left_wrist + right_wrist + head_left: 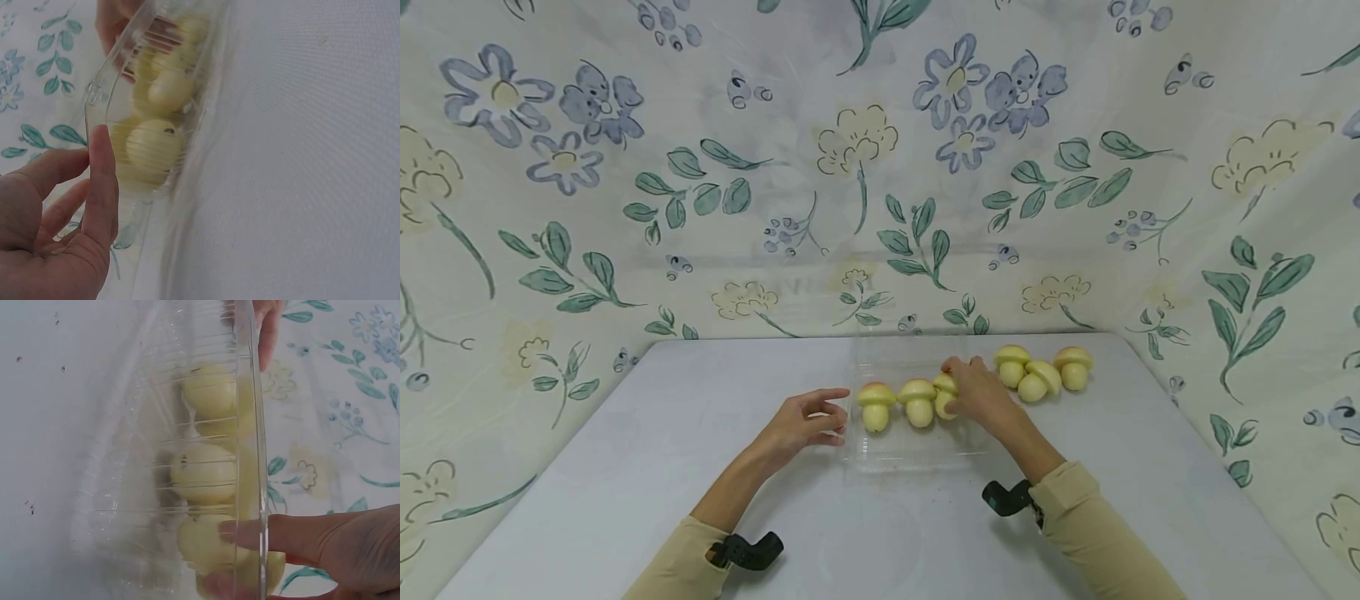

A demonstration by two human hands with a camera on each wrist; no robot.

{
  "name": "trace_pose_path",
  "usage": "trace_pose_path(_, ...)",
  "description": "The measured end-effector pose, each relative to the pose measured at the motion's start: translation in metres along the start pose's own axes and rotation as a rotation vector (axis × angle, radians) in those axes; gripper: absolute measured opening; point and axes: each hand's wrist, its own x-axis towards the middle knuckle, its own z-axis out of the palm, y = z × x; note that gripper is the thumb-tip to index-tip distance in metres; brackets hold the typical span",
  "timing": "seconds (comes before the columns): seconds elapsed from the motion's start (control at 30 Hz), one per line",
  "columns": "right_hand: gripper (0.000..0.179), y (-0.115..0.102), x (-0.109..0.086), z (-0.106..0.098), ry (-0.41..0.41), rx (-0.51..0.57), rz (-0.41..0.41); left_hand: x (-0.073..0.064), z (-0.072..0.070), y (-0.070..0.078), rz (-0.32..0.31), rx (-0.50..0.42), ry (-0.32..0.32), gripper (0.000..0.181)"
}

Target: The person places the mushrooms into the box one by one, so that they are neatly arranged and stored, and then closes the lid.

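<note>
A clear plastic box [880, 457] stands on the table with a row of three yellow mushroom-shaped pieces in it. The left one [876, 407] and the middle one [917, 403] sit upright, stems toward the front. My right hand [983, 395] reaches into the box and grips the third mushroom-shaped piece [943, 403], partly hiding it; in the right wrist view its thumb shows through the wall. My left hand [805, 423] is at the box's left side, fingers loosely bent, fingertips close to the wall. Whether they touch it, I cannot tell.
Right of the box lie three more mushroom-shaped pieces: one upright [1012, 367], one tilted [1039, 381] and one [1073, 368] farther right. A floral cloth [820, 275] hangs behind the white table [715, 375]. Each wrist wears a black camera [752, 552].
</note>
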Motion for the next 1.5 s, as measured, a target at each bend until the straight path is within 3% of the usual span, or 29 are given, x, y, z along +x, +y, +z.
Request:
trace_pose_path(0.3, 0.057, -0.001, 0.004, 0.005, -0.001, -0.035, 0.008, 0.000, 0.000, 0.000, 0.006, -0.005, -0.001, 0.058)
trace_pose_path(0.8, 0.063, 0.003, -0.002, -0.001, -0.004, 0.026, 0.019, -0.001, 0.000, -0.002, -0.007, -0.009, 0.008, 0.056)
trace_pose_path(1.17, 0.061, 0.014, -0.017, -0.020, 0.028, 0.094, -0.064, 0.001, 0.000, -0.002, -0.004, -0.013, 0.007, 0.057)
trace_pose_path(1.5, 0.057, 0.033, -0.018, -0.025, 0.067, 0.127, -0.124, 0.002, 0.000, -0.003, -0.002, -0.008, 0.007, 0.058)
